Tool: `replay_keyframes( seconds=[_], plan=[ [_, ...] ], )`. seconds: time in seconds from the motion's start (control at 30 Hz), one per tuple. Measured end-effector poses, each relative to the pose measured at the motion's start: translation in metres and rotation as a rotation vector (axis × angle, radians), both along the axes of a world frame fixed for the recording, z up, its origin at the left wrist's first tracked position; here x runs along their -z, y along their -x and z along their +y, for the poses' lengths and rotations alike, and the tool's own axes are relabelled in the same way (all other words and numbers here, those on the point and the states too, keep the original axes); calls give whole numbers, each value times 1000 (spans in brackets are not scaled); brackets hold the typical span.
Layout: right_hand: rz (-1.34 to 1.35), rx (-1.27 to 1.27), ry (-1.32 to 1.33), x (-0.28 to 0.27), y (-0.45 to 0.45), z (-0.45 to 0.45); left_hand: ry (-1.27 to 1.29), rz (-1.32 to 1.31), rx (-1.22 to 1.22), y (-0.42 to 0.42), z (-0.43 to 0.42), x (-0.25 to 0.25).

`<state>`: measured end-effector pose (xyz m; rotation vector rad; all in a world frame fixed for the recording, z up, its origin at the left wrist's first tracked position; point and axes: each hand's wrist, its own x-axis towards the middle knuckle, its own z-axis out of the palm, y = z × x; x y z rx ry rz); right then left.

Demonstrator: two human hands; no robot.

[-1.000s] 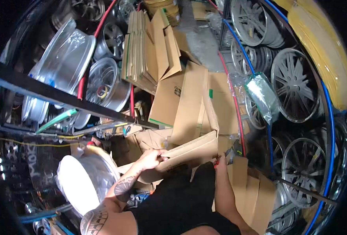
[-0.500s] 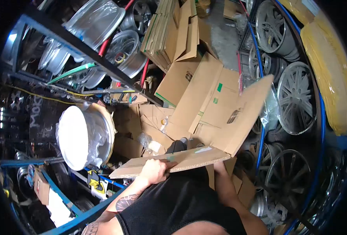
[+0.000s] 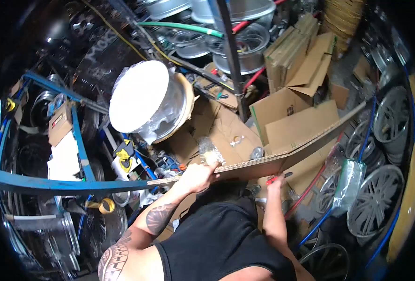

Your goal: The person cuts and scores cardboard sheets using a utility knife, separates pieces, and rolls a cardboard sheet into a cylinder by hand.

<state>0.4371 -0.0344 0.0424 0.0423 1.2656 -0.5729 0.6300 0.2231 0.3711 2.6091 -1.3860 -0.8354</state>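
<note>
A large flattened cardboard sheet stands nearly edge-on in front of my torso, its corrugated edge running from the blue rail up to the right. My left hand is closed over that edge left of centre. My right hand is closed around a small red-handled tool with a dark end, just below the sheet; its exact kind is unclear. Behind the sheet at left, a wheel rim with a white round face is partly wrapped in clear plastic.
Folded cardboard boxes are stacked at the back. Bare wheel rims fill the right side, beside a shiny wrapped package. A blue metal frame runs along the left, near a yellow tape roll. Cardboard pieces cover the floor ahead.
My view has turned left. The cardboard sheet has swung from an open, spread position to nearly edge-on. My right hand, formerly hidden behind the cardboard, now shows with the red-handled tool.
</note>
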Motion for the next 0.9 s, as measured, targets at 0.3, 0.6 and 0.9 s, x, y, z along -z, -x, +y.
replay_keyframes(
  seconds=[0.3,0.6,0.9],
  plan=[
    [-151,-126,356,-67,22,-17,123,251,-139,-99,12,40],
    [-66,-526,214,-17,12,-41,103,405,-44,-165,33,70],
    [48,-518,-117,27,-79,44,-120,282,-362,-208,76,111]
  ],
)
